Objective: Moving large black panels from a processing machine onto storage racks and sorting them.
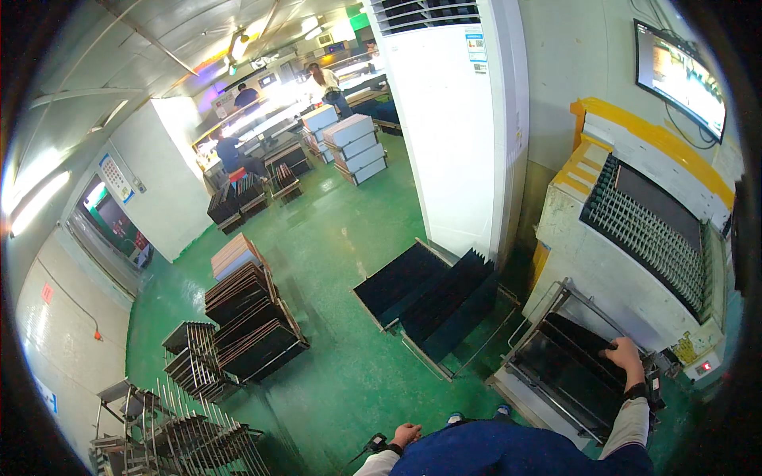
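Observation:
My right hand (625,357) reaches over a metal rack (520,377) at the lower right. Its fingers are closed on the upper edge of a dark flat panel (583,337), one of several standing tilted in that rack. My left hand (407,434) hangs low in front of my body, away from the rack, its fingers curled with nothing visible in them. A small black device (375,444) sits by my left wrist, and a dark band circles my right wrist.
A conveyor machine with rollers (647,230) stands right, under a wall screen (680,78). Racks of dark panels (444,301) sit ahead on the green floor, more racks (254,325) at left. A tall white air conditioner (452,119) rises centrally. People (327,83) work far back.

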